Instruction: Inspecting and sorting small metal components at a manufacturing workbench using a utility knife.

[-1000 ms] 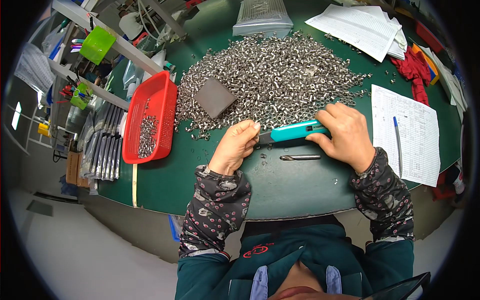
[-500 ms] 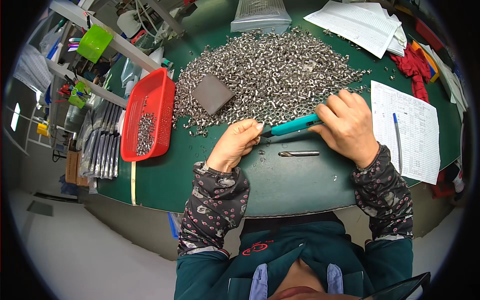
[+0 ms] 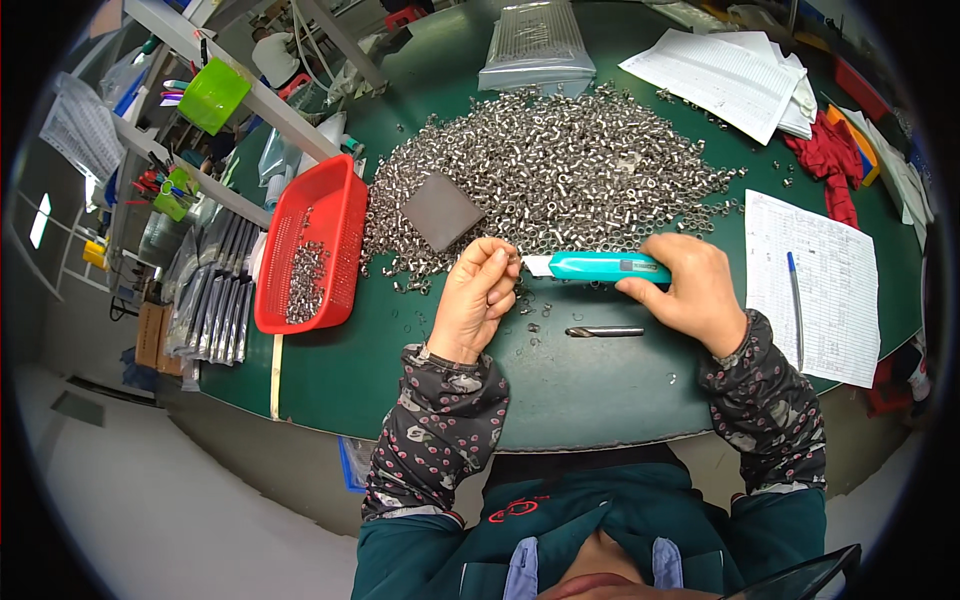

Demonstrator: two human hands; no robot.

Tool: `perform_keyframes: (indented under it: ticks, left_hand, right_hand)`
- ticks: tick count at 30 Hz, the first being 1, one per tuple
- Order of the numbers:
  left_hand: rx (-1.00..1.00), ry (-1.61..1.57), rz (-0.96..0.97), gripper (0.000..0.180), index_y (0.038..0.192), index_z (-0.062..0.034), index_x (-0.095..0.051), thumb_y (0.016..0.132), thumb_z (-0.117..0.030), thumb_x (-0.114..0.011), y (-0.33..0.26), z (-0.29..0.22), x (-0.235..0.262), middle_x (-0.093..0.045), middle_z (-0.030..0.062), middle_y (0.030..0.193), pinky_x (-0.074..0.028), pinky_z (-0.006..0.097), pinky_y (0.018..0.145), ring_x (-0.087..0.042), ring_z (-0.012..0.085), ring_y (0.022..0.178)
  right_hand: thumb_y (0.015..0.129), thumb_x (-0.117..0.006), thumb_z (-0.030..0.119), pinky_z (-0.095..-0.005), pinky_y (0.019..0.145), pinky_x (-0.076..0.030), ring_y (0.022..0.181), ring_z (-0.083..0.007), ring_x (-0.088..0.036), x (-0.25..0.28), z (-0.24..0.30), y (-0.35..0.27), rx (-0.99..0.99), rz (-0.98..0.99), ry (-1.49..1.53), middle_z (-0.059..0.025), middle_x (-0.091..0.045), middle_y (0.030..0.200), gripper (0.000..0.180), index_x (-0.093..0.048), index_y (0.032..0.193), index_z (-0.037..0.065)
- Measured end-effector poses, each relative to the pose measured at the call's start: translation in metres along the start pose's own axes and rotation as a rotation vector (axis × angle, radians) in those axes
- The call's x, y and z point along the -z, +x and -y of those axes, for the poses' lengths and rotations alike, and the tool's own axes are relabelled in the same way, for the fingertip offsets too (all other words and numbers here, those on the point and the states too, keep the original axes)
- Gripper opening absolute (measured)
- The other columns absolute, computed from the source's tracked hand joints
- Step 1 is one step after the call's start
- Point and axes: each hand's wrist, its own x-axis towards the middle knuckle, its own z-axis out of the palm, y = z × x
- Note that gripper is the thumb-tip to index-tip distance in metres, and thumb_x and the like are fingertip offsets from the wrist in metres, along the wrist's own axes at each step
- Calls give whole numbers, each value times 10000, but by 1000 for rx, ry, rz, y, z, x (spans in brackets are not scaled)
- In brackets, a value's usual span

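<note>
My right hand (image 3: 695, 285) is closed round a teal utility knife (image 3: 605, 267), its blade out and pointing left. At the blade's tip, the thumb and forefinger of my left hand (image 3: 476, 302) pinch a small metal ring (image 3: 516, 259), mostly hidden by the fingers. Whether blade and ring touch, I cannot tell. Beyond both hands spreads a big heap of small metal rings (image 3: 570, 160), with a dark grey square block (image 3: 442, 212) lying on its near left side. A drill bit (image 3: 605, 332) rests on the green table below the knife, and a few loose rings lie beside it.
A red basket (image 3: 350, 250) with more rings stands left of the heap. To the right lies a printed sheet (image 3: 850, 270) with a blue-capped pen (image 3: 796, 300). Papers (image 3: 710, 80), a red cloth (image 3: 830, 160) and a clear plastic bag (image 3: 537, 45) sit farther back.
The knife has turned from slanting to nearly level, and its blade now shows its bright flat side. My right hand has lowered a little. The whole view has shifted slightly.
</note>
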Motion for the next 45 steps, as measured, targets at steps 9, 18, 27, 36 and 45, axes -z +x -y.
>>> perform_keyframes:
  ticks: [9, 18, 27, 36, 45]
  left_hand:
    - [-30, -9, 2, 99, 946, -62, -506, 866, -119, -497, 1, 3, 1, -511, 15, 736, -238, 131, 364, -306, 8, 451]
    - [-81, -28, 49, 100, 957, -66, -503, 858, -83, -500, 1, 5, -3, -532, 19, 738, -229, 136, 363, -302, 9, 437]
    - [-49, -38, -6, 91, 934, -39, -523, 853, -76, -506, -1, 6, 0, -538, 27, 713, -232, 136, 366, -304, 7, 435]
    - [28, -56, -10, 99, 922, -27, -536, 854, -95, -511, -1, 5, 4, -527, 18, 703, -237, 133, 372, -304, 6, 441]
    - [48, 20, -5, 111, 922, -19, -538, 854, -102, -512, -2, 2, 3, -512, 21, 695, -233, 129, 378, -312, 5, 450]
  right_hand:
    - [691, -618, 421, -388, 537, -427, 584, -310, -559, -7, 1, 0, -214, 186, 147, -133, -554, 590, 373, -602, 738, 51]
    - [702, -606, 446, -388, 539, -424, 569, -314, -554, -13, -3, -3, -247, 229, 228, -137, -544, 568, 395, -619, 759, 56]
    - [712, -597, 433, -399, 548, -421, 591, -324, -554, -9, 2, -2, -233, 230, 154, -148, -553, 598, 384, -611, 773, 54]
    - [695, -622, 380, -397, 545, -412, 635, -316, -550, -10, 1, -2, -120, 120, 69, -126, -556, 672, 350, -582, 754, 37]
    - [685, -636, 361, -397, 547, -414, 627, -303, -547, -9, 0, -2, -58, 58, 10, -112, -544, 656, 330, -566, 735, 42]
